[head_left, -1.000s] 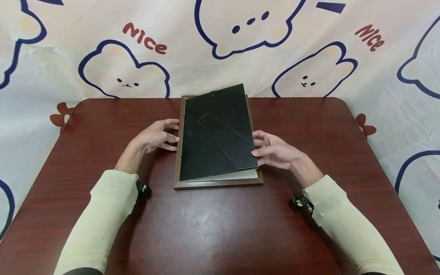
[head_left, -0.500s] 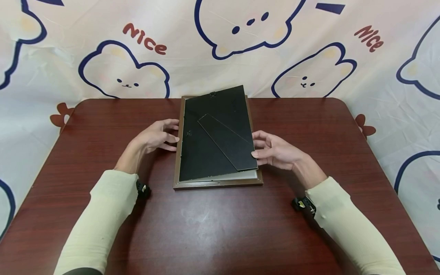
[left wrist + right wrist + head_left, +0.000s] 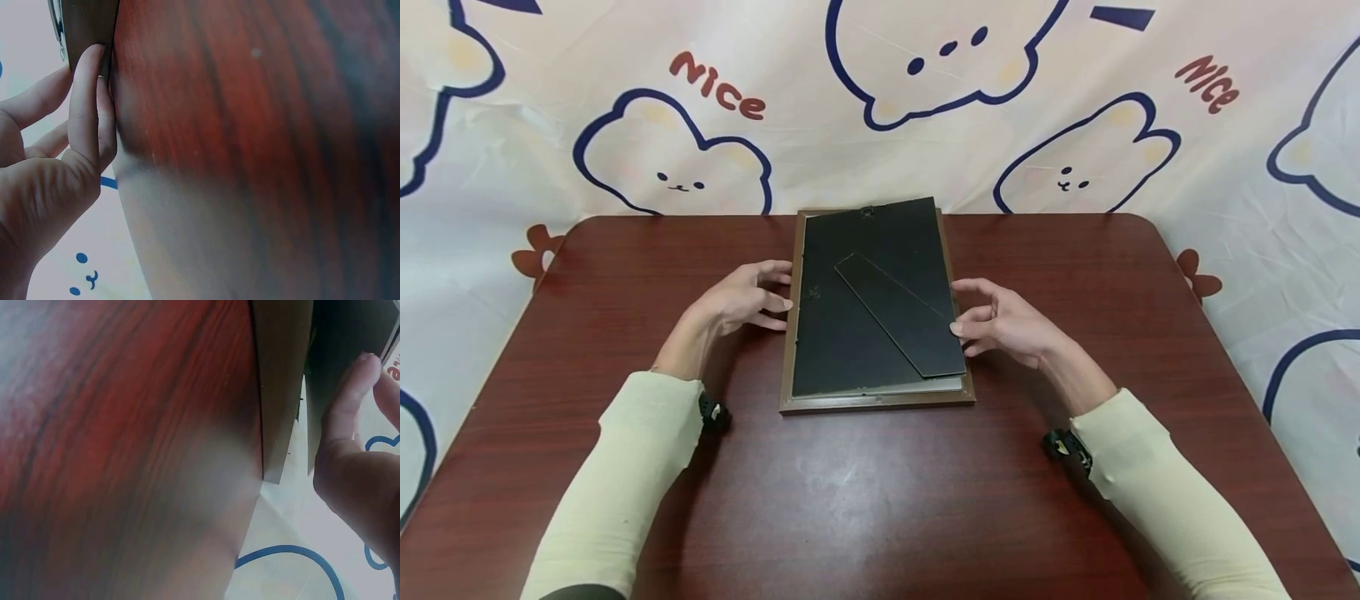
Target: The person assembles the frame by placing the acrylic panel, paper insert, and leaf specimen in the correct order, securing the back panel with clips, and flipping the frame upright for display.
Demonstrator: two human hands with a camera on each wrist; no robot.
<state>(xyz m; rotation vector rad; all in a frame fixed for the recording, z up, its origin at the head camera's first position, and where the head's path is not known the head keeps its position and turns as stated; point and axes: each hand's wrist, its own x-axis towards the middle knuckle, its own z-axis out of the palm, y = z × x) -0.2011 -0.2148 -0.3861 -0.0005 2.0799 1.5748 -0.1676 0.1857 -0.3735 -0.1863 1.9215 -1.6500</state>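
Observation:
A brown picture frame (image 3: 787, 358) lies face down on the table. Its black back panel (image 3: 872, 333) sits askew, with the left edge in the frame and the right side raised above the rim. My left hand (image 3: 737, 298) rests its fingertips against the frame's left side; the left wrist view shows those fingers (image 3: 87, 106) fairly straight along the frame's outer wall. At the panel's right edge, my right hand (image 3: 1007, 325) pinches it, thumb on the upper face. In the right wrist view a gap shows between the raised panel (image 3: 337, 344) and the frame's side (image 3: 281, 381).
The dark red wooden table (image 3: 850, 500) extends around the frame. A white cloth (image 3: 880, 158) with cartoon bear outlines hangs along the back and sides, close behind the frame's far edge. Each wrist wears a small black camera (image 3: 713, 414).
The back panel's raised right side has come down a little, its far corner dropping toward the frame. My right hand has shifted its fingers slightly. The left hand stays still.

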